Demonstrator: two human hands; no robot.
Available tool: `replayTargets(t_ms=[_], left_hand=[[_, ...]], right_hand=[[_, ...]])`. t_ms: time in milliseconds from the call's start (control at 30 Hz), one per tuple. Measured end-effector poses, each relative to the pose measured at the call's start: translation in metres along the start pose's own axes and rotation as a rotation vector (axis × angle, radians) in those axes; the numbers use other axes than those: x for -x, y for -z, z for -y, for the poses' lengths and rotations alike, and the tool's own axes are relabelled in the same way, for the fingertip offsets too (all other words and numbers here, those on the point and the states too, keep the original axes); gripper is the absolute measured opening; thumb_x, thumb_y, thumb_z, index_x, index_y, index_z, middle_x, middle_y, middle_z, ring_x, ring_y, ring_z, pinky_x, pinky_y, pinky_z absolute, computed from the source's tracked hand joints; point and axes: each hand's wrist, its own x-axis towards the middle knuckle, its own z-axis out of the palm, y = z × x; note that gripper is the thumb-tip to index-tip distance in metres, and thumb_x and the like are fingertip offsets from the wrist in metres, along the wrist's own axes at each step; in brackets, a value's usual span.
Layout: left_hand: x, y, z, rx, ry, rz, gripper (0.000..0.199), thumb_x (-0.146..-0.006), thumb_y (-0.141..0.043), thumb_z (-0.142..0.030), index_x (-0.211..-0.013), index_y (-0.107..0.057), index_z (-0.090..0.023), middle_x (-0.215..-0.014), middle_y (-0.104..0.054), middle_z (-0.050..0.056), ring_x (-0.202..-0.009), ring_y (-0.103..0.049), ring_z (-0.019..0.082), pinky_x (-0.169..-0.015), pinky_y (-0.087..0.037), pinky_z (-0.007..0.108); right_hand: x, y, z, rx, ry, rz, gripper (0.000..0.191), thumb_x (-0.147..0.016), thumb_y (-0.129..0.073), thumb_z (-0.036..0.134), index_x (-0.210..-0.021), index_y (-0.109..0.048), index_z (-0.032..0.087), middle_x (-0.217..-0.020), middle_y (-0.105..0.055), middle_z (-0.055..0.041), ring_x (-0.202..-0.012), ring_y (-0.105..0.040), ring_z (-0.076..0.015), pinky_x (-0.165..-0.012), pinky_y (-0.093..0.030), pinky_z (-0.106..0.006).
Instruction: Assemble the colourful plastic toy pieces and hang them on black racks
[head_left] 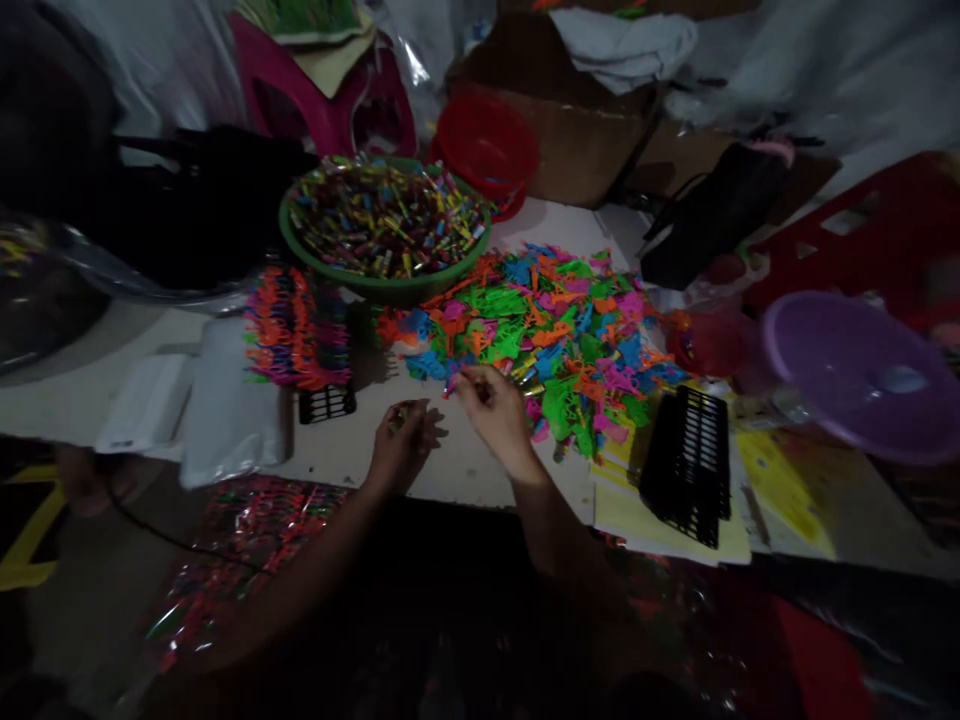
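My right hand (pixel 495 408) is closed in a pinch at the near edge of a pile of bright plastic pieces (pixel 510 320). At its fingertips is a small pink-and-blue plastic piece (pixel 451 382), too small to make out fully. Lower and to the left, my left hand (pixel 399 445) hangs just above the white table (pixel 465 470), its fingers curled together. A greenish bit shows among those fingers, but its kind is unclear. Orange, green, blue and pink flat shapes make up the pile, with a few shiny wrapped tubes among them.
Behind the pile stands a green basin (pixel 292 235) full of small shiny tubes. Bundled colourful pieces (pixel 296 330) and plastic bags (pixel 236 400) lie left. Black slotted trays (pixel 688 460) rest on yellow sheets at right, near a purple basin (pixel 855 370). Red bowls (pixel 487 145) stand behind.
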Motion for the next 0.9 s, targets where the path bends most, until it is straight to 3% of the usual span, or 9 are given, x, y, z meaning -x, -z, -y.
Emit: replayTargets(t_ms=[100, 200, 300, 400, 567, 700, 767, 833, 900], left_hand=[[-0.011, 0.002, -0.003, 0.237, 0.153, 0.010, 0.018, -0.067, -0.062, -0.022, -0.080, -0.052, -0.015, -0.066, -0.060, -0.001, -0.052, -0.056, 0.007, -0.047, -0.045, 0.018], [-0.023, 0.000, -0.004, 0.301, 0.222, 0.050, 0.018, -0.064, -0.064, -0.018, -0.076, -0.052, -0.013, -0.069, -0.061, 0.002, -0.058, -0.059, 0.010, -0.057, -0.050, 0.024], [-0.031, -0.007, -0.005, 0.286, 0.129, 0.078, 0.026, -0.060, -0.068, -0.020, -0.078, -0.050, -0.015, -0.069, -0.059, 0.000, -0.056, -0.059, 0.011, -0.056, -0.050, 0.027], [-0.034, -0.015, -0.011, 0.189, 0.114, 0.086, 0.037, -0.055, -0.072, -0.027, -0.082, -0.048, -0.015, -0.062, -0.057, -0.002, -0.048, -0.056, 0.011, -0.043, -0.042, 0.021], [-0.020, -0.021, -0.027, -0.071, 0.079, 0.157, 0.033, -0.059, -0.069, -0.036, -0.074, -0.050, -0.014, -0.043, -0.047, -0.006, -0.034, -0.041, 0.005, -0.035, -0.026, 0.016], [-0.004, -0.019, -0.037, -0.150, 0.060, 0.265, 0.028, -0.060, -0.069, -0.034, -0.061, -0.048, -0.014, -0.040, -0.041, -0.008, -0.034, -0.034, 0.003, -0.037, -0.024, 0.017], [0.004, -0.019, -0.040, -0.188, 0.110, 0.368, 0.028, -0.060, -0.070, -0.035, -0.062, -0.051, -0.014, -0.042, -0.043, -0.008, -0.034, -0.034, 0.003, -0.037, -0.023, 0.017], [0.010, -0.019, -0.043, -0.246, 0.153, 0.428, 0.029, -0.062, -0.067, -0.039, -0.067, -0.054, -0.014, -0.047, -0.049, -0.005, -0.035, -0.036, 0.003, -0.036, -0.023, 0.017], [0.014, -0.021, -0.045, -0.273, 0.138, 0.412, 0.033, -0.067, -0.062, -0.045, -0.075, -0.055, -0.014, -0.058, -0.058, -0.001, -0.035, -0.039, 0.003, -0.035, -0.023, 0.017]], right_hand=[[-0.032, -0.011, -0.032, 0.537, -0.245, -0.005, 0.023, -0.080, -0.050, 0.039, -0.086, -0.062, 0.020, -0.078, -0.065, -0.0056, -0.078, -0.061, -0.0205, -0.070, -0.043, -0.031], [-0.047, -0.026, -0.054, 0.685, -0.312, -0.038, 0.045, -0.077, -0.047, 0.053, -0.103, -0.057, 0.018, -0.089, -0.065, -0.0121, -0.083, -0.060, -0.0252, -0.070, -0.043, -0.034], [-0.050, -0.040, -0.056, 0.700, -0.277, -0.087, 0.050, -0.074, -0.050, 0.053, -0.108, -0.053, 0.016, -0.096, -0.063, -0.0133, -0.084, -0.060, -0.0242, -0.070, -0.043, -0.032], [-0.048, -0.043, -0.054, 0.643, -0.211, -0.051, 0.030, -0.075, -0.050, 0.041, -0.093, -0.060, 0.019, -0.085, -0.065, -0.0069, -0.079, -0.059, -0.0193, -0.069, -0.042, -0.028], [-0.021, -0.016, -0.056, 0.286, 0.066, 0.107, 0.030, -0.079, -0.045, 0.042, -0.075, -0.062, 0.018, -0.070, -0.061, -0.0018, -0.065, -0.057, -0.0136, -0.062, -0.043, -0.023], [0.009, 0.023, -0.049, 0.270, 0.312, -0.075, 0.034, -0.077, -0.049, 0.036, -0.105, -0.057, 0.019, -0.105, -0.059, -0.0091, -0.097, -0.055, -0.0202, -0.081, -0.044, -0.034], [0.017, 0.036, -0.045, 0.355, 0.447, 0.026, 0.036, -0.074, -0.055, 0.033, -0.108, -0.057, 0.023, -0.117, -0.054, -0.0082, -0.110, -0.047, -0.0229, -0.094, -0.036, -0.041], [0.020, 0.040, -0.045, 0.350, 0.495, 0.164, 0.025, -0.072, -0.058, 0.032, -0.095, -0.063, 0.025, -0.105, -0.062, -0.0057, -0.102, -0.053, -0.0224, -0.095, -0.035, -0.042], [0.021, 0.035, -0.047, 0.201, 0.387, 0.091, 0.015, -0.074, -0.056, 0.035, -0.079, -0.065, 0.024, -0.082, -0.066, -0.0035, -0.082, -0.059, -0.0197, -0.086, -0.042, -0.040]])
